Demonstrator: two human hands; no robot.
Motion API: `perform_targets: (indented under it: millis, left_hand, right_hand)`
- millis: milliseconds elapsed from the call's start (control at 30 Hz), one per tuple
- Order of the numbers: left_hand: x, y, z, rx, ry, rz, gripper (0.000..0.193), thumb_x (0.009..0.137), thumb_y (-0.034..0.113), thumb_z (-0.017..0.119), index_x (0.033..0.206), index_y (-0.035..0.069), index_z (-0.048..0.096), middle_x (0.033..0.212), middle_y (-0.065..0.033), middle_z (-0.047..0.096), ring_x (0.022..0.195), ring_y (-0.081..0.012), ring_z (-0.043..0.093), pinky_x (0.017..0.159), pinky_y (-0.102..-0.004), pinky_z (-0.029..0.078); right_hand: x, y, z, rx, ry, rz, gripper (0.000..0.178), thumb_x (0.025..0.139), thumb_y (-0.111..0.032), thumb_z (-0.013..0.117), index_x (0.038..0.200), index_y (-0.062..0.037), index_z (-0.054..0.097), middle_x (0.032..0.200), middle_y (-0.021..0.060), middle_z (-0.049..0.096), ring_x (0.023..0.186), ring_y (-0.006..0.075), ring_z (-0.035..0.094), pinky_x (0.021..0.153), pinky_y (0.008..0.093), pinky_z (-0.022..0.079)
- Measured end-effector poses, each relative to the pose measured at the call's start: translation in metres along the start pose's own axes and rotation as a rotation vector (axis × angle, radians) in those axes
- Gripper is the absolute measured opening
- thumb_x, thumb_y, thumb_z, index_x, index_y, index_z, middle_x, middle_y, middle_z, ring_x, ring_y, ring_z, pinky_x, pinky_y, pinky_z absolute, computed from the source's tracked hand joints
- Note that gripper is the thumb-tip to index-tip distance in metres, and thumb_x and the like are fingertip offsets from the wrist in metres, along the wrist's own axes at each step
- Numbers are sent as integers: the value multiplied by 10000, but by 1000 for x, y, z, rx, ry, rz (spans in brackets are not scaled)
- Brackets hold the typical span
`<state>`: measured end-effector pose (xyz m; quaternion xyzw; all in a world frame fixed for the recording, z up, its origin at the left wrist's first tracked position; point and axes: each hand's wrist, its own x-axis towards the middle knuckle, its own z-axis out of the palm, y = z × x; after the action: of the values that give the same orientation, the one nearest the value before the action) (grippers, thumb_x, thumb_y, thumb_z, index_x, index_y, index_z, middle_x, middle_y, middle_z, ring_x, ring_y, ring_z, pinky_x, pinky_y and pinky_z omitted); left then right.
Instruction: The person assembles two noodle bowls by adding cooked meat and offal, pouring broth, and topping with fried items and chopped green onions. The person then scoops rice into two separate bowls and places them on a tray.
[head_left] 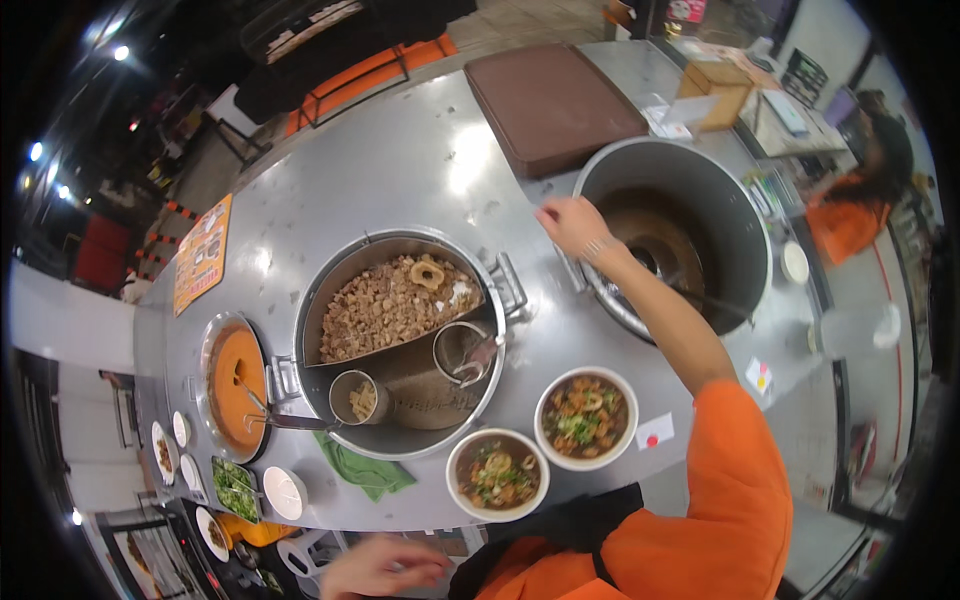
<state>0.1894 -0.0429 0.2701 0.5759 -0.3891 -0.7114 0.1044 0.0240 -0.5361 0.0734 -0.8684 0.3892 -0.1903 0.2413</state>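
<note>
My right hand point(572, 226) is over the left rim of a deep metal pot point(755, 220) of brown broth, its fingers curled; what they hold, if anything, is hidden. A ladle point(700, 296) rests in that pot. Low in the picture, my left hand point(385, 568) is slightly blurred, with fingers loosely apart and nothing visible in them. Two white bowls of soup with toppings and chopped greens, a right one point(588, 418) and a left one point(496, 474), stand at the table's near edge. Left of them, a divided pot point(300, 340) holds cubed pieces and two metal cups.
Orange sauce fills a metal basin point(238, 375) with a ladle. Nearby are a tray of chopped greens point(235, 488), an empty white bowl point(286, 492) and a green cloth point(365, 470). A brown tray point(550, 105) lies farther back. Another person point(860, 190) is at right.
</note>
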Motion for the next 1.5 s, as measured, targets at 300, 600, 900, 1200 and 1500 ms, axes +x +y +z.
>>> perform_targets:
  millis: [300,600,900,1200,1500]
  left_hand:
    - [252,226,-200,45,835,371,260,1035,188,587,1126,-34,689,777,-63,690,703,-138,667,622,-287,551]
    - [491,207,-365,441,1145,113,280,918,191,625,971,-50,756,996,-260,753,1002,-343,740,847,-440,601]
    - [605,260,-339,255,1312,25,344,841,196,792,1001,-101,726,891,-203,762,716,-273,757,556,-390,644]
    - [538,276,-432,-166,1141,354,316,905,252,629,906,-46,733,809,-199,721,698,-275,706,602,-431,566]
    - [239,148,-524,-506,1473,523,379,868,207,599,1122,-63,675,1025,-196,693,888,-269,684,672,-466,553]
  right_hand:
    - [236,83,84,-464,38,126,285,981,-222,570,1133,-22,705,1078,130,722,1006,300,718,811,434,583]
    - [245,40,13,-445,160,-46,228,953,-181,597,1039,9,689,947,152,758,874,286,776,634,417,623]
    - [196,9,-157,-459,162,-217,121,939,-110,608,1018,-21,593,843,177,758,840,337,769,713,416,614]
    - [115,-79,-229,-414,219,-419,212,887,-116,647,1053,-3,577,861,208,753,818,367,762,724,453,600]
    - [126,-64,-224,-341,252,-604,266,896,-167,695,1071,-80,515,828,199,677,827,439,660,713,538,494]
